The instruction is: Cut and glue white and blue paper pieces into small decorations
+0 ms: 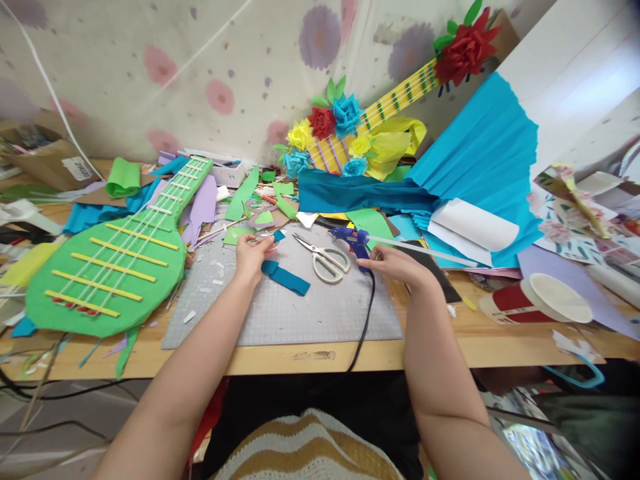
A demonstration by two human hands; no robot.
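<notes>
My left hand (251, 257) rests on the grey cutting mat (280, 313), fingers pinched round a thin stick beside a strip of blue felt (286, 277). My right hand (395, 265) is closed on the handle of a blue glue gun (351, 238), whose black cord (366, 320) runs off the table's front edge. White-handled scissors (325, 259) lie on the mat between my hands.
A green paper guitar (113, 260) lies at the left. A yellow guitar with paper flowers (350, 127) leans at the back beside blue crepe paper (470, 160). A red paper cup (535, 300) lies tipped at the right. Paper scraps litter the wooden table (450, 347).
</notes>
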